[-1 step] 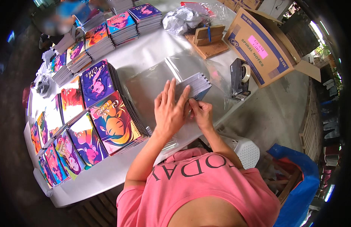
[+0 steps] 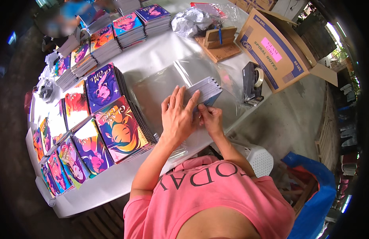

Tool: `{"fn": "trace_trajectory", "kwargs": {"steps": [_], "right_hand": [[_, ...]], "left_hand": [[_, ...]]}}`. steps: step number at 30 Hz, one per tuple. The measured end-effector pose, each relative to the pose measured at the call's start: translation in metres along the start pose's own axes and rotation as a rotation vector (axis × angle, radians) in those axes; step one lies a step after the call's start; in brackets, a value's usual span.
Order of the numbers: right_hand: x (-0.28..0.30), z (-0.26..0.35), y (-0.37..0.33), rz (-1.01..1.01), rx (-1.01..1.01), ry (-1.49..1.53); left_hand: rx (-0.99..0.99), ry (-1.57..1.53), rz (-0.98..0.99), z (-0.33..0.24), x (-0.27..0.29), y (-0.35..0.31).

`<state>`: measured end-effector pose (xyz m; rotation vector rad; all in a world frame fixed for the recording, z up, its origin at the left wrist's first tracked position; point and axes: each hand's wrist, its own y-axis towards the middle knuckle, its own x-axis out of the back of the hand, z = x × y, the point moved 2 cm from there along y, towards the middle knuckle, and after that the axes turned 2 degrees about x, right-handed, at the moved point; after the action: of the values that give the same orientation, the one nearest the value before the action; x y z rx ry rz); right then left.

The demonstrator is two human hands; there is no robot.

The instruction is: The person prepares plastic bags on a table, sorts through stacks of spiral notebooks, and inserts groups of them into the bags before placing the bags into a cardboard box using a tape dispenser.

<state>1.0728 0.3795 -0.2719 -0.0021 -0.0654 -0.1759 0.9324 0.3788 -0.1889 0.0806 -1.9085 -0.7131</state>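
Note:
A small stack of spiral notebooks (image 2: pixel 207 90) stands on clear plastic sheeting (image 2: pixel 156 85), its pale page edges and dark coils showing. Outstretched and slightly spread, the fingers of my left hand (image 2: pixel 178 113) lie across the left part of the stack. My right hand (image 2: pixel 211 118) is closed in a pinch at the near edge, thumb and forefinger against the lower corner of a bluish cover. The fingertips beneath that corner are partly hidden.
Rows of colourful notebooks (image 2: pixel 120 129) cover the table's left side, with more piles (image 2: pixel 126 26) behind. A tape dispenser (image 2: pixel 252 85), a wooden stand (image 2: pixel 218 46), crumpled plastic (image 2: pixel 190 22) and an open carton (image 2: pixel 272 51) stand right and back. A white stool (image 2: pixel 261 160) is close by.

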Motion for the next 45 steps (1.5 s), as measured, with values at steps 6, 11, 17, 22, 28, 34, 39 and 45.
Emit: {"fn": "trace_trajectory", "kwargs": {"steps": [6, 11, 17, 22, 28, 34, 39, 45], "right_hand": [[0.024, -0.047, 0.014, 0.345, -0.136, -0.086], [0.053, -0.054, 0.022, 0.894, 0.254, -0.513], [0.073, -0.074, 0.029, 0.749, 0.510, -0.602], [0.084, -0.085, 0.039, 0.977, 0.446, -0.620], [0.089, -0.103, 0.044, 1.042, 0.552, -0.615], [0.090, -0.083, 0.040, 0.952, 0.406, -0.686], [0.084, -0.037, 0.072, 0.948, -0.206, -0.093], [0.158, 0.113, 0.160, -0.196, 0.985, -0.311]], "left_hand": [[0.091, 0.116, 0.335, -0.006, -0.018, 0.043], [0.138, 0.029, 0.641, 0.026, -0.006, 0.097], [0.237, 0.193, 0.473, 0.060, 0.032, 0.197], [0.120, 0.394, 0.040, 0.107, -0.021, 0.236], [0.224, 0.358, 0.243, 0.191, -0.170, 0.188], [0.443, 0.440, 0.285, 0.191, -0.214, 0.167], [0.543, 0.396, 0.309, 0.189, -0.215, 0.188], [0.393, 0.113, 0.075, 0.084, -0.166, 0.176]]}}
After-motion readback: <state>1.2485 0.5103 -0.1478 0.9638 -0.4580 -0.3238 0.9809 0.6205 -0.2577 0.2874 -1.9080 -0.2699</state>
